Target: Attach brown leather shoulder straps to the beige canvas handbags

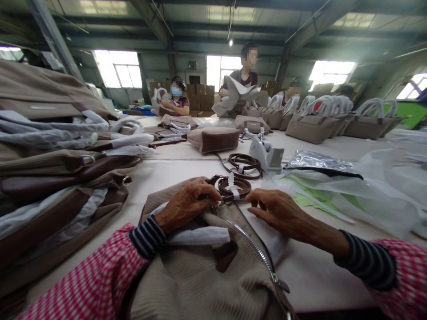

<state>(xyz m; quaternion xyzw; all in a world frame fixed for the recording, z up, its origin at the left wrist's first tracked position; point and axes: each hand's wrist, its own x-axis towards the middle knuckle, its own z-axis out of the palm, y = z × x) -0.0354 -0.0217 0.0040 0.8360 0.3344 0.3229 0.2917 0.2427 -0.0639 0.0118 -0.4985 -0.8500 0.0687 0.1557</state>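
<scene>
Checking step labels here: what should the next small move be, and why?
Probably bring the right hand in to pinch the nearer coiled strap: that hand looks open and empty, right beside the coil. The left hand is at the ribbed bag, on the coil's other side, so it could likely steady the bag meanwhile.

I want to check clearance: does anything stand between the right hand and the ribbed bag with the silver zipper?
Nothing visible does. The right hand is just beside the far end of the ribbed bag; the coiled brown strap lies close by, beyond that end.
</scene>
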